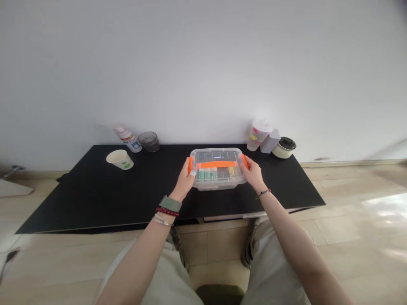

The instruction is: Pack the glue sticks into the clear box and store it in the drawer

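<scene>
**Both hands bracket a clear plastic storage box on the black table**
The left hand and right hand spread around opposite ends, fingers against the orange latches, seemingly for balanced support; the box sits near the table's rear edge, around mid-length, with green and yellow items inside.

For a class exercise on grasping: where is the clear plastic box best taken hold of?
Take the short ends, from left and right, on the orange clips of the clear plastic box, where the left hand and right hand are: the clips stand out for fingers to hook.
</scene>
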`<control>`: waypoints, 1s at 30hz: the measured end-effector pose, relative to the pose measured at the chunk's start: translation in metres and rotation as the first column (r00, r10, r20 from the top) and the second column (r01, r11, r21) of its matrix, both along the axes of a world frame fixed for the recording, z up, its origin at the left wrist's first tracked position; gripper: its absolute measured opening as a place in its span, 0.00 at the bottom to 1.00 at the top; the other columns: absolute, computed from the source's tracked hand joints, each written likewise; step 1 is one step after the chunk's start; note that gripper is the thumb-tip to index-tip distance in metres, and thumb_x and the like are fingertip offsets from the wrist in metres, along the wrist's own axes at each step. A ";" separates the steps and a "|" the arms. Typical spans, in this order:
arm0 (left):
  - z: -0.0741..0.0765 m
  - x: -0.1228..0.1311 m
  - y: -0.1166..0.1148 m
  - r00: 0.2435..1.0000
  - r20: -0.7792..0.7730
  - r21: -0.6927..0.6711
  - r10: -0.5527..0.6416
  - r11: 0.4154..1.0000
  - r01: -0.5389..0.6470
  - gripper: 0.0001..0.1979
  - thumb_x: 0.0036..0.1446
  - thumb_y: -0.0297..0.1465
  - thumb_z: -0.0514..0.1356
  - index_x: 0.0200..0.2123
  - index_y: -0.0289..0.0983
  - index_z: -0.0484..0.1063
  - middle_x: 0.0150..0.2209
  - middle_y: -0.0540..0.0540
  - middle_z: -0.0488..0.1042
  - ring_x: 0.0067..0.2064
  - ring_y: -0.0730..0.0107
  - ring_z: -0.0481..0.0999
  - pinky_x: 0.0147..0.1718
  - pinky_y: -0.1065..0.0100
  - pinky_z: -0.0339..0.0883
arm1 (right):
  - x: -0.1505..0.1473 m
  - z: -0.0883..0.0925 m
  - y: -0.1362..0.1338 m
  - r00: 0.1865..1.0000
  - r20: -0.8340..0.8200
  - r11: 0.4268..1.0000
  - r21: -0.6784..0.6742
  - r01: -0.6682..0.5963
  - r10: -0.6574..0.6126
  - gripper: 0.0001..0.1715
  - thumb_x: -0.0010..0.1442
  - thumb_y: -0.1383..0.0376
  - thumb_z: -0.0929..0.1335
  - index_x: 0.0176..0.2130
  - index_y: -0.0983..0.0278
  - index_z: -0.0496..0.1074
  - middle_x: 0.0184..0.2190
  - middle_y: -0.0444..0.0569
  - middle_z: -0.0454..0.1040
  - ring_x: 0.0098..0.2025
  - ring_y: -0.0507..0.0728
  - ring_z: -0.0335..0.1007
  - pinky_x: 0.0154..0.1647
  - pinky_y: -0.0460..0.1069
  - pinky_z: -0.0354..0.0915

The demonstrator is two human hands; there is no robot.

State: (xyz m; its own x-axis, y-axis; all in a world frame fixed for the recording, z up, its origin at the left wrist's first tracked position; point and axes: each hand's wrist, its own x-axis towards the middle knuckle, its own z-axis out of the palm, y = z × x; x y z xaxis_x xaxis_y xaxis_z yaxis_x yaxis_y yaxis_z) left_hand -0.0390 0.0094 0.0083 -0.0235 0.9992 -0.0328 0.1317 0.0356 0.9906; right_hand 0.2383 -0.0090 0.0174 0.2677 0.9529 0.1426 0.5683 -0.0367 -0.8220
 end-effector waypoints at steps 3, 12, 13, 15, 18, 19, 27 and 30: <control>0.000 0.000 0.000 1.000 0.006 -0.002 0.001 1.000 -0.001 0.33 0.65 0.31 0.53 0.70 0.34 0.47 0.71 0.40 0.48 0.70 0.60 0.49 0.68 0.58 0.44 | -0.003 0.005 -0.001 1.000 0.021 1.000 -0.010 0.022 -0.022 0.28 0.60 0.62 0.65 0.59 0.61 0.69 0.55 0.50 0.74 0.57 0.63 0.71 0.60 0.59 0.63; -0.003 0.000 0.002 0.999 0.052 -0.002 0.014 1.000 -0.014 0.32 0.64 0.32 0.55 0.69 0.37 0.49 0.71 0.42 0.49 0.70 0.60 0.50 0.69 0.56 0.44 | -0.005 0.004 -0.003 1.000 0.019 1.000 -0.002 0.014 -0.014 0.27 0.61 0.60 0.65 0.59 0.62 0.69 0.54 0.53 0.75 0.57 0.63 0.71 0.59 0.58 0.64; -0.003 0.000 0.003 0.998 0.060 -0.003 0.016 1.000 -0.016 0.32 0.64 0.32 0.55 0.69 0.37 0.50 0.71 0.42 0.48 0.70 0.60 0.50 0.68 0.56 0.45 | -0.005 0.005 -0.004 1.000 0.009 0.999 0.026 0.021 -0.021 0.27 0.62 0.59 0.65 0.59 0.62 0.69 0.55 0.53 0.74 0.56 0.63 0.71 0.59 0.58 0.65; -0.005 -0.001 0.005 0.997 0.080 -0.011 0.015 1.000 -0.014 0.32 0.64 0.33 0.56 0.68 0.38 0.51 0.71 0.42 0.49 0.70 0.59 0.51 0.68 0.54 0.47 | -0.007 0.012 -0.010 0.998 0.013 0.987 0.154 0.053 -0.056 0.26 0.63 0.57 0.64 0.57 0.63 0.69 0.55 0.56 0.73 0.55 0.62 0.70 0.57 0.58 0.66; -0.007 -0.003 0.007 0.996 0.086 -0.024 0.025 0.999 -0.023 0.31 0.64 0.36 0.55 0.68 0.39 0.53 0.70 0.40 0.50 0.69 0.56 0.53 0.67 0.52 0.50 | -0.012 0.031 -0.032 0.998 0.045 0.935 0.354 0.017 -0.035 0.20 0.65 0.55 0.63 0.48 0.64 0.74 0.46 0.55 0.76 0.48 0.60 0.72 0.51 0.56 0.68; -0.007 -0.004 0.007 0.998 0.062 -0.002 0.033 0.999 -0.033 0.30 0.64 0.37 0.55 0.67 0.39 0.53 0.70 0.39 0.51 0.69 0.55 0.54 0.66 0.51 0.51 | -0.014 0.036 -0.044 0.998 0.036 0.936 0.347 -0.053 0.043 0.18 0.65 0.55 0.63 0.42 0.64 0.75 0.40 0.53 0.77 0.43 0.58 0.73 0.48 0.54 0.68; 0.025 -0.009 -0.029 0.905 -0.398 0.624 0.153 0.768 0.145 0.21 0.67 0.36 0.51 0.61 0.39 0.63 0.63 0.38 0.64 0.66 0.57 0.61 0.64 0.50 0.56 | -0.023 -0.083 -0.137 0.814 -0.578 0.310 -0.763 -0.566 0.064 0.10 0.53 0.63 0.74 0.29 0.69 0.74 0.19 0.48 0.75 0.23 0.54 0.71 0.27 0.46 0.66; 0.033 -0.009 -0.048 0.823 -0.548 0.681 0.154 0.653 0.331 0.20 0.66 0.31 0.51 0.60 0.40 0.64 0.62 0.39 0.65 0.65 0.57 0.62 0.62 0.50 0.58 | -0.007 -0.140 -0.147 0.878 -0.451 0.414 -0.838 -0.355 -0.161 0.08 0.60 0.65 0.68 0.31 0.68 0.71 0.20 0.48 0.74 0.22 0.53 0.71 0.30 0.48 0.68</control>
